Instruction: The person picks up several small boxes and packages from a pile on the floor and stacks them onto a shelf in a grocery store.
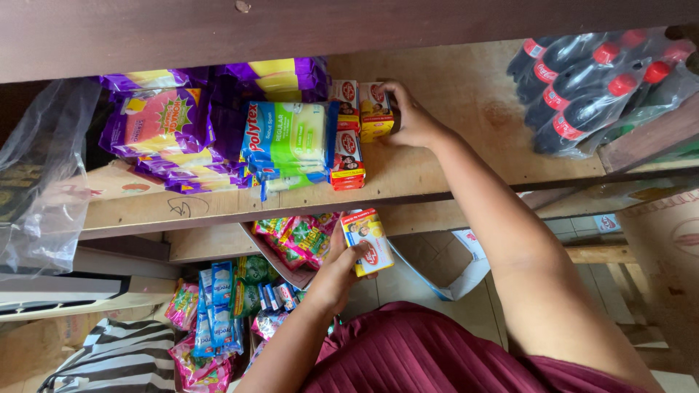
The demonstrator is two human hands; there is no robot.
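Note:
My right hand point(411, 120) reaches up onto the wooden shelf point(466, 94) and grips a small yellow and red box point(374, 111), set beside other stacked boxes of the same kind point(348, 156). My left hand point(336, 275) is lower, below the shelf edge, holding another small yellow and blue box point(368, 240) upright. A pack of green and blue sponge cloths point(290, 145) leans just left of the stacked boxes.
Purple and yellow packets point(164, 124) fill the shelf's left part, beside a clear plastic bag point(44, 175). Shrink-wrapped dark soda bottles point(590, 87) lie at the right. Below are pink sachets point(298, 240), blue packets point(218, 313) and an open cardboard box point(444, 262).

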